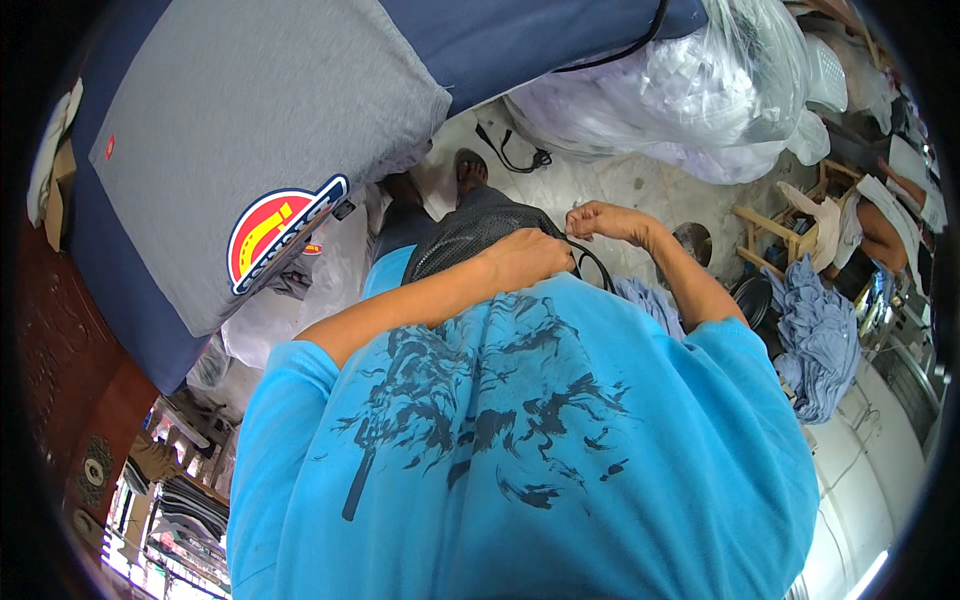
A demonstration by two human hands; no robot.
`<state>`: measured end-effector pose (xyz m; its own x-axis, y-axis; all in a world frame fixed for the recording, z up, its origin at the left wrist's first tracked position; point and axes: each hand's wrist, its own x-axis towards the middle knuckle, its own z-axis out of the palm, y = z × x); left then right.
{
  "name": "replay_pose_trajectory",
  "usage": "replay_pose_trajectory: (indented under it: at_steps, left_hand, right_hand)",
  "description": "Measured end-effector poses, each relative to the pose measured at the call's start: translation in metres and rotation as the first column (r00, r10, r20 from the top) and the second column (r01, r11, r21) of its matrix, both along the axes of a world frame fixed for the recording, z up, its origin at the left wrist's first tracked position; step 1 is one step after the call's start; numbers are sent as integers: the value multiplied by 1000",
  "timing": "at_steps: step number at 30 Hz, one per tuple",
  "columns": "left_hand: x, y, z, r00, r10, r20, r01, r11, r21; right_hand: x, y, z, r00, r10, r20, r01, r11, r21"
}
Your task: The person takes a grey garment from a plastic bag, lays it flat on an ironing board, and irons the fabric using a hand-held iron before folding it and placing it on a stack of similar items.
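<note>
A black mesh bag [475, 238] hangs in front of my waist, over my dark trousers. My left hand [535, 255] reaches across my body and is closed on the bag's right edge. A thin black cord [598, 265] loops out beside that hand. Just to the right, my right hand [608, 222] is closed with its fingertips pinched together, close to the upper end of the cord. Whatever lies between those fingertips is too small to make out.
A grey T-shirt [260, 110] with a colourful round print is spread on a blue-covered table [520, 40] at front left. Large clear plastic bags [690, 90] stand at front right. A black cable [515, 155] lies on the floor. Right are a wooden stool [780, 235] and blue cloth [815, 340].
</note>
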<state>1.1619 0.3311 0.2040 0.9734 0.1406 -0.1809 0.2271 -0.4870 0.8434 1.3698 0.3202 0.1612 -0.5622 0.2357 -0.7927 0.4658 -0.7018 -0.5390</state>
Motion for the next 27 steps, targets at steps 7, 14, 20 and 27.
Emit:
replay_pose_trajectory:
  at_steps: [7, 14, 20, 27]
  left_hand:
    - [-3, -3, -1, 995, 88, 54, -86, 995, -44]
    - [4, 1, 1, 998, 31, 59, -26, 996, -81]
    - [-24, 17, -12, 956, 235, 178, -287, 882, 375]
    - [-75, 21, -11, 822, 569, 34, -540, 759, 363]
  right_hand:
    - [-34, 35, 3, 937, -277, 212, 316, 932, -177]
    - [-135, 80, -54, 855, 441, 275, -498, 543, 676]
    - [-139, 77, 11, 998, -61, 33, 31, 815, 578]
    - [-72, 13, 39, 949, -188, 252, -93, 599, 796]
